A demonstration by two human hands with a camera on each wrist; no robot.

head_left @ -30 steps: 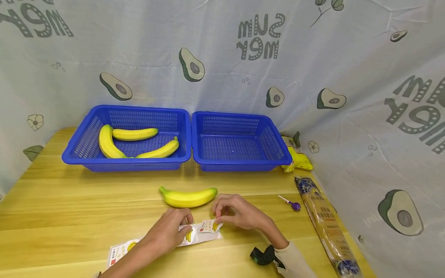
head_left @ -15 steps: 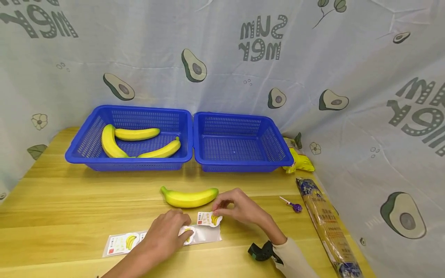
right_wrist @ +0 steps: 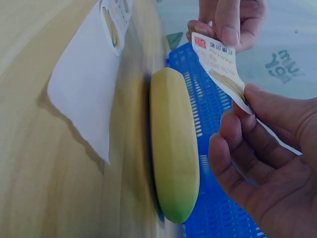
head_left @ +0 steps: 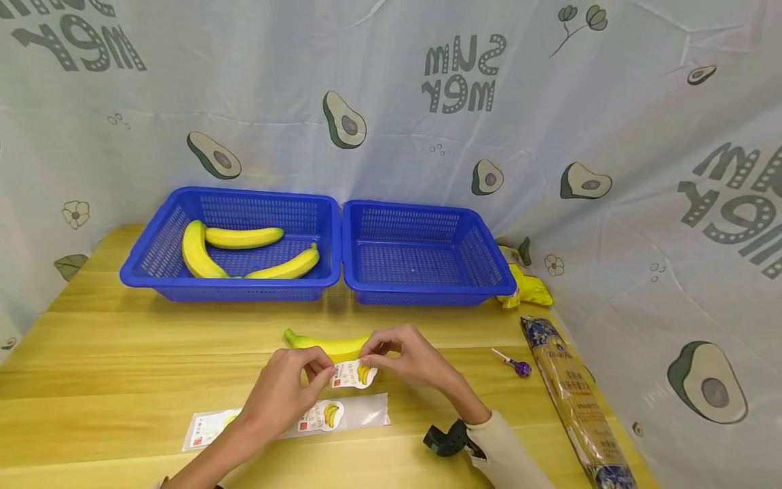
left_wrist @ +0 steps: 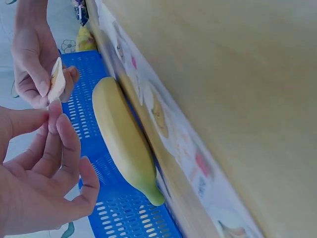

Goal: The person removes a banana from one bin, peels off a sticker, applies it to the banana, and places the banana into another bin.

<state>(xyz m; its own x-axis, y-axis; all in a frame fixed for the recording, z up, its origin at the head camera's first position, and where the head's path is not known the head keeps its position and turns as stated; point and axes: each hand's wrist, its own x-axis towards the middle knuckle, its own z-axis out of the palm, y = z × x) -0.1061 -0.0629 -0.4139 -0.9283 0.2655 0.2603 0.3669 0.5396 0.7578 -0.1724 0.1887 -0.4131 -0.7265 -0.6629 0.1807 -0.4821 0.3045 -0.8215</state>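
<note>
A small white sticker (head_left: 353, 374) printed with bananas is stretched between both hands, above the table. My left hand (head_left: 286, 387) pinches its left end between thumb and forefinger. The right end is pinched by my right hand (head_left: 403, 356), as the right wrist view also shows with the sticker (right_wrist: 218, 67) slightly bent. Just behind lies a single banana (head_left: 324, 345), its right tip covered by the right hand. On the table in front is a backing strip (head_left: 366, 411) bearing more banana stickers (head_left: 322, 415), partly hidden by the left forearm.
At the back stand two blue baskets side by side: the left basket (head_left: 244, 291) holds several bananas (head_left: 244, 238), the right basket (head_left: 421, 297) shows a bare bottom. To the right lie a lollipop (head_left: 519, 367), a long noodle-like packet (head_left: 574, 401) and a yellow packet (head_left: 530, 288).
The right hand has lifted the sticker off the strip and moved it up and left toward the banana. The left hand has left the strip and now pinches the sticker's other end.
</note>
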